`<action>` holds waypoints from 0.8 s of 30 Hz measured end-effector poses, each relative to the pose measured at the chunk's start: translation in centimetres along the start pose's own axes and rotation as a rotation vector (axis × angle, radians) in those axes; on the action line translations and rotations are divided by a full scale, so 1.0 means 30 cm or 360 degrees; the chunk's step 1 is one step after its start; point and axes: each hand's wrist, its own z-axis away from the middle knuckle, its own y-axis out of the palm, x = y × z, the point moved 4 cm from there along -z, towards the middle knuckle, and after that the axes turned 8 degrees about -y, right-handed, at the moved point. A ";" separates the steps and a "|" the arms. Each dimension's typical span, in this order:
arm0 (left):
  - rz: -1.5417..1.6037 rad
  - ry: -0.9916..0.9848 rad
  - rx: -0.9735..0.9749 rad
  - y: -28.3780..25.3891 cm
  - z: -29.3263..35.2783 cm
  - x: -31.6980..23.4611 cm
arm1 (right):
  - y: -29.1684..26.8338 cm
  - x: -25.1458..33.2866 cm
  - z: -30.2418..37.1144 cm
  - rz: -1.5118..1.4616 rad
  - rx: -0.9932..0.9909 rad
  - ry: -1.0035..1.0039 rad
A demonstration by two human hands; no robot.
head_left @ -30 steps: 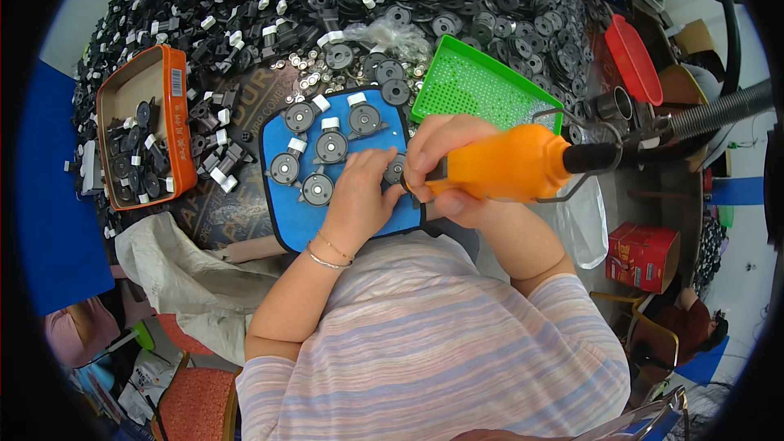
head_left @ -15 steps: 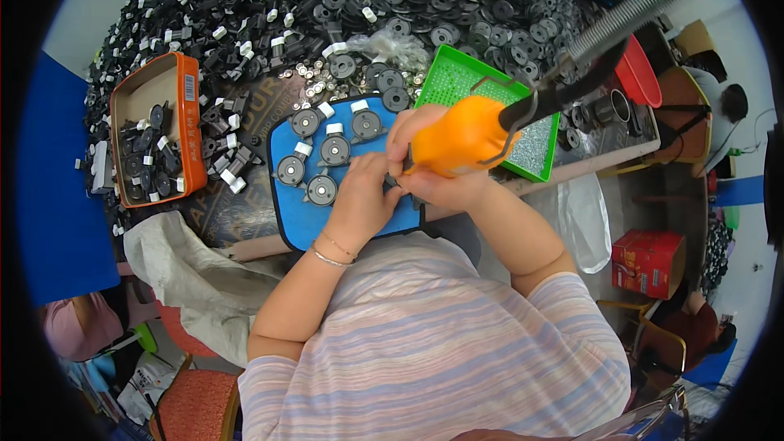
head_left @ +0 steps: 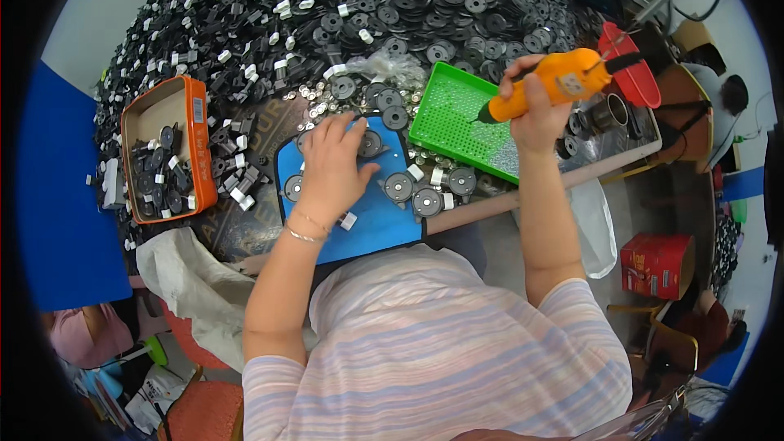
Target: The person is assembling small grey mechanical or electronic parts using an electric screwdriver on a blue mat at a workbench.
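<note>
My right hand (head_left: 539, 110) grips an orange electric screwdriver (head_left: 563, 75). Its dark tip hangs over a green perforated tray (head_left: 431, 102) of small silver screws. My left hand (head_left: 328, 171) spreads its fingers over round black wheel parts with white tabs on a blue mat (head_left: 380, 224). One wheel part (head_left: 371, 144) shows beside the fingertips, another (head_left: 293, 188) left of the hand; parts beneath the palm are hidden. At the mat's right edge and just beyond lie a wheel part (head_left: 398, 188), a second wheel part (head_left: 427, 202) and a third wheel part (head_left: 461, 180).
A high heap of black discs (head_left: 408, 12) and brackets fills the back. At left stands an orange-rimmed tin box (head_left: 202, 143) holding parts. Small metal rings (head_left: 320, 102) lie behind the mat. A red tray (head_left: 633, 73) and a metal cup (head_left: 608, 113) are at right.
My right hand has lifted the screwdriver away from my left hand, to the right over the green tray. My left hand has moved up and left, its fingers now spread. Wheel parts now lie at the mat's right.
</note>
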 end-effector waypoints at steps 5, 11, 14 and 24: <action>-0.0115 0.0005 0.0164 0.052 -0.040 0.023 | 0.001 -0.039 0.027 0.0017 -0.0032 0.0044; 0.0274 0.0058 0.0362 0.084 -0.013 -0.035 | 0.001 -0.074 0.008 0.0021 -0.0071 0.0016; 0.0258 0.0026 0.0410 0.085 -0.013 -0.042 | 0.005 -0.095 0.004 0.0008 -0.0090 0.0002; 0.0302 -0.0052 0.0619 0.092 -0.025 -0.025 | 0.018 -0.116 -0.018 0.0054 -0.0047 -0.0036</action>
